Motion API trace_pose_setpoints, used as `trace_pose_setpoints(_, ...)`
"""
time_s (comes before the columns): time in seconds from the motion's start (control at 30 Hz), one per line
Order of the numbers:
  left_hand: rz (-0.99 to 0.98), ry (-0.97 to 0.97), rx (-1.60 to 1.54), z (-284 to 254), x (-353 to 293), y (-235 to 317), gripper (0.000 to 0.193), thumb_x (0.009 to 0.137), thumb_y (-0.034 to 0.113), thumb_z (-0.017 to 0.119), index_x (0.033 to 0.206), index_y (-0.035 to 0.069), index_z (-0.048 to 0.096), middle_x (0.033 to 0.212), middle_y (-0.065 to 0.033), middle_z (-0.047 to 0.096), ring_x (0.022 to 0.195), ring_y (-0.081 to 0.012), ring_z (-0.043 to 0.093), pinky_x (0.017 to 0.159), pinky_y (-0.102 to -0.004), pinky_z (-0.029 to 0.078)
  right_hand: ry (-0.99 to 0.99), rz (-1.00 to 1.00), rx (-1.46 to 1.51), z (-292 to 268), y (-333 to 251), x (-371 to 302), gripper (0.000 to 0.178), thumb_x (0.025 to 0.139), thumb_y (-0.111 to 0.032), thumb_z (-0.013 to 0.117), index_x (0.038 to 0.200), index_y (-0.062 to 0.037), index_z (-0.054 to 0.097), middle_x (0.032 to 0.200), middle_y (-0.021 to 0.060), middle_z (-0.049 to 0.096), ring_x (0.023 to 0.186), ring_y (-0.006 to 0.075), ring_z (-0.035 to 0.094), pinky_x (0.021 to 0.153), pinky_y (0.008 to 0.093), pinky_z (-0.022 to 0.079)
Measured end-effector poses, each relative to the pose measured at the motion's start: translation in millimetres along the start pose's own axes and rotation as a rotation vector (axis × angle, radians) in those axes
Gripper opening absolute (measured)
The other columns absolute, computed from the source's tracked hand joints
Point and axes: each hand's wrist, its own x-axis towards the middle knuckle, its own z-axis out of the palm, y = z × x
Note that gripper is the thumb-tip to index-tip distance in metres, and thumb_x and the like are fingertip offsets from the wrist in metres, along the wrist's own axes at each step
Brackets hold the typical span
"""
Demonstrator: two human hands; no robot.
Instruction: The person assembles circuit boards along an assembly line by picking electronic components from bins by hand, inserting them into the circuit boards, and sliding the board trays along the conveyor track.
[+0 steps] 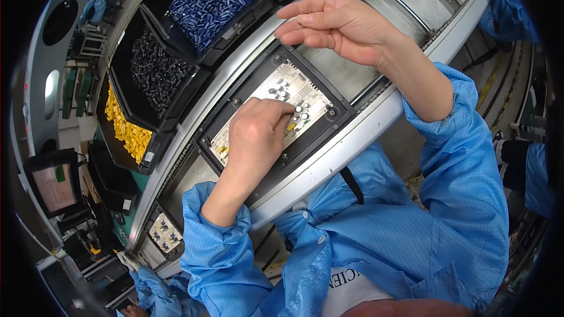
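My left hand (256, 132) reaches over a pale circuit board (258, 94) with its thumb and index finger pinched together, close to several small round capacitors (298, 109). Whatever sits between those fingertips is too small and hidden to make out. The board lies in a black frame (335, 125); my hand and wrist cover part of it. Above the frame's far right side hovers my right hand (338, 29), palm up and fingers stretched out. A tiny dark speck shows beside its thumb tip, too small to name.
Beyond the conveyor rail (235, 64) stand black bins of blue parts (208, 6), black parts (155, 70) and yellow parts (126, 126). Another board (164, 233) lies farther along at lower left, near another person's blue sleeve (154, 293). A screen (53, 186) stands far left.
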Motion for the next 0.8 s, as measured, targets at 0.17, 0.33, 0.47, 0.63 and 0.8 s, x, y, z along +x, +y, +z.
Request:
trace_pose_setpoints(0.17,-0.071,-0.01,0.067,2.3,0.6,6.0,0.017,0.071,-0.002,0.072,0.087,0.005,0.068,0.078,-0.0107,0.066,0.075,-0.0292,0.063,0.068,-0.0385,0.051,0.028,-0.038,-0.047,3.1,-0.8,-6.5,0.033,0.097,-0.009,0.057,0.125,0.0086,0.051,0.113,0.023,0.065,0.096,0.0199,0.07,0.068,0.0173,0.06)
trace_pose_setpoints(0.33,-0.085,-0.001,0.088,4.1,3.1,8.3,0.021,0.071,-0.002,0.072,0.089,0.004,0.067,0.08,-0.0113,0.066,0.075,-0.0299,0.063,0.069,-0.0394,0.051,0.061,-0.064,-0.041,7.2,2.0,-8.3,0.028,0.098,-0.012,0.056,0.119,0.0058,0.054,0.111,0.0212,0.066,0.093,0.0193,0.071,0.067,0.0179,0.06)
trace_pose_setpoints(0.47,-0.095,-0.016,0.09,4.0,5.9,9.8,0.022,0.071,-0.002,0.072,0.092,0.004,0.067,0.08,-0.0119,0.067,0.076,-0.0306,0.063,0.069,-0.0401,0.051,0.032,-0.042,-0.102,7.1,2.7,-8.7,0.028,0.098,-0.017,0.057,0.118,0.0031,0.055,0.111,0.0196,0.066,0.093,0.0185,0.071,0.066,0.0186,0.06)
trace_pose_setpoints(0.63,-0.148,-0.095,0.13,2.9,13.2,15.3,0.027,0.073,-0.001,0.071,0.098,0.003,0.064,0.076,-0.0139,0.064,0.076,-0.0323,0.063,0.069,-0.0425,0.05,0.002,-0.045,-0.104,6.4,3.3,-8.7,0.028,0.098,-0.019,0.058,0.117,0.0018,0.056,0.11,0.0176,0.068,0.09,0.017,0.071,0.063,0.018,0.058)
trace_pose_setpoints(0.8,-0.088,-0.096,0.184,5.0,20.5,18.5,0.024,0.073,0.001,0.071,0.096,0.003,0.063,0.074,-0.0148,0.062,0.075,-0.0333,0.062,0.069,-0.044,0.049,-0.02,-0.02,-0.135,5.9,4.0,-7.1,0.024,0.097,-0.021,0.06,0.108,0.0008,0.06,0.099,0.0153,0.07,0.084,0.0152,0.072,0.06,0.0174,0.057)
